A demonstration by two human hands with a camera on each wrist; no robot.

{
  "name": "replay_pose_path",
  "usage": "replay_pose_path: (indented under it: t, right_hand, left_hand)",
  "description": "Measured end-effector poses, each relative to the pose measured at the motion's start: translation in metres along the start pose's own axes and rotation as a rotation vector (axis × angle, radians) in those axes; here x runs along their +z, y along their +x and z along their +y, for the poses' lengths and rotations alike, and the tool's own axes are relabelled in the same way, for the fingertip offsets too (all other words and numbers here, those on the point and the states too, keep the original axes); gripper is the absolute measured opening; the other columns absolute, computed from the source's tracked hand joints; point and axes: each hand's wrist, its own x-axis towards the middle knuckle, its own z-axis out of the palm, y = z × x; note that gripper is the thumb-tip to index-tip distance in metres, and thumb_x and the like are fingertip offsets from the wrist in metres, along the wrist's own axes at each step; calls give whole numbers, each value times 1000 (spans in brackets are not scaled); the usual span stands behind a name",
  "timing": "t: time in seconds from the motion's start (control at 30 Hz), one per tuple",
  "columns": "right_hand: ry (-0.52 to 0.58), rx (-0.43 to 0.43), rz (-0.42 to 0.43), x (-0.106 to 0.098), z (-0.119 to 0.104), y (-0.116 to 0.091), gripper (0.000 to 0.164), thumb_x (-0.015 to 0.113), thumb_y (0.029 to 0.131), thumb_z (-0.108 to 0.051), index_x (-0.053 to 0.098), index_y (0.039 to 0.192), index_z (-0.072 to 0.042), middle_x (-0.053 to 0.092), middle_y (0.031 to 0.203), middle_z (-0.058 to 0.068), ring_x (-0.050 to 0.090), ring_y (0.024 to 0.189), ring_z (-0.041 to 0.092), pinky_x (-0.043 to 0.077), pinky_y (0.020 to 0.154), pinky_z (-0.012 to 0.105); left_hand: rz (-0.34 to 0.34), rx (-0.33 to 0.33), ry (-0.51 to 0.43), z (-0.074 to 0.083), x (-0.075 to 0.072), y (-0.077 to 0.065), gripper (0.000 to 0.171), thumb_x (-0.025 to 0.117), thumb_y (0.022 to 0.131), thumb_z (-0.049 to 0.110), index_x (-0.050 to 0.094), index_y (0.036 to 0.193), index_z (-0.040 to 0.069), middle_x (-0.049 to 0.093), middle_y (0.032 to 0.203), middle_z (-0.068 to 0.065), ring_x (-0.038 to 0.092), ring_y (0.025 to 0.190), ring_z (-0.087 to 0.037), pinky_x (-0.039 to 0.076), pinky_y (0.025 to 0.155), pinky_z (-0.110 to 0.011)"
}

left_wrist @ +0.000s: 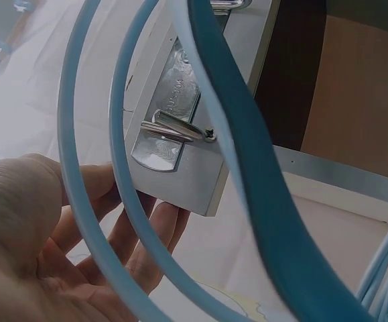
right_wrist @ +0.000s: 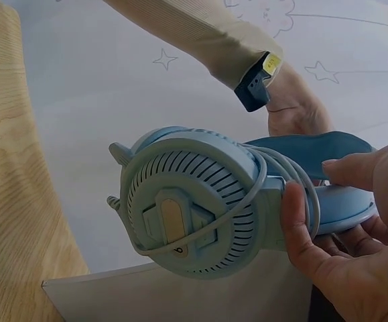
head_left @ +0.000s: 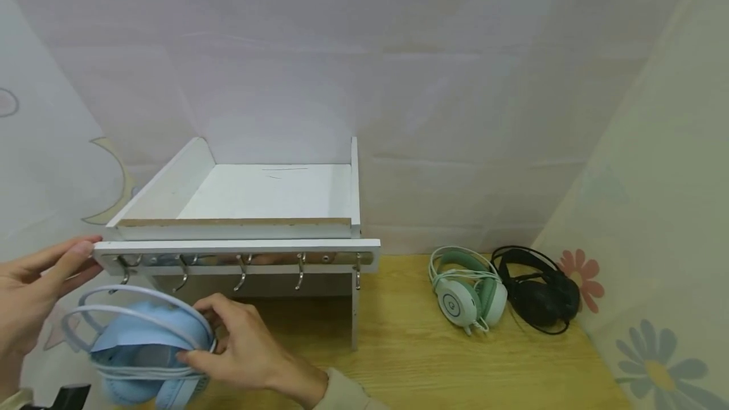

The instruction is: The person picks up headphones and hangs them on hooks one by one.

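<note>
A pair of light blue headphones (head_left: 150, 328) with its cable wound around it is in the right hand (head_left: 250, 340), whose thumb and fingers grip the headband side near an earcup. The right wrist view shows the slotted earcup (right_wrist: 187, 208) and the cable strands over it. At the left end of the white hook board (head_left: 233, 246), the left hand (head_left: 31, 299) holds the board's end between thumb and fingers. Metal hooks (head_left: 240, 274) line the board's front. In the left wrist view, the twin headband wires (left_wrist: 120, 127) cross in front of the board's end hook (left_wrist: 173, 127).
Behind the hook board stands a white shelf unit (head_left: 267, 192) with raised sides. Green and white headphones (head_left: 458, 302) lie to the right on the wooden table (head_left: 410, 359), beside black headphones (head_left: 543, 302). Patterned cloth (head_left: 655, 207) hangs along the right side.
</note>
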Motion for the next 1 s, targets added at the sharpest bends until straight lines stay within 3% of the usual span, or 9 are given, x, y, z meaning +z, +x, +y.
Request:
replay_pose_path:
  t: [0.13,0.27,0.53,0.83,1.0]
  right_hand:
    - [22,24,-14,3,2,0,43,80,94,-9,56,130,-6,74,112,7,59,95,-16,56,64,4]
    - [33,46,-23,6,3,0,42,78,95,-10,56,130,-6,75,112,7,58,94,-17,56,65,4]
    - [39,75,-20,8,7,3,41,78,95,-11,57,130,-6,74,111,7,57,93,-17,56,65,4]
    - [31,90,-11,9,14,4,42,79,95,-10,58,130,-5,74,110,7,57,92,-18,56,66,4]
    - [34,86,-5,7,16,5,43,79,94,-9,57,131,-5,74,109,8,56,90,-18,56,66,4]
  left_hand:
    - [33,2,27,-4,-3,-2,39,52,101,-21,76,124,-1,80,114,2,79,92,-7,63,76,-17]
    - [54,11,114,-6,-6,-3,38,54,102,-18,75,126,1,79,115,8,78,93,-1,62,76,-14]
    - [68,-7,213,-7,-8,-3,42,53,104,-16,77,125,12,77,115,15,75,93,4,60,74,-9]
    - [58,10,119,-10,-9,-4,39,54,102,-19,74,127,3,79,115,9,77,94,0,61,76,-13]
    - [43,11,95,-7,-4,-1,43,52,103,-19,77,124,7,79,115,9,77,94,0,61,76,-12]
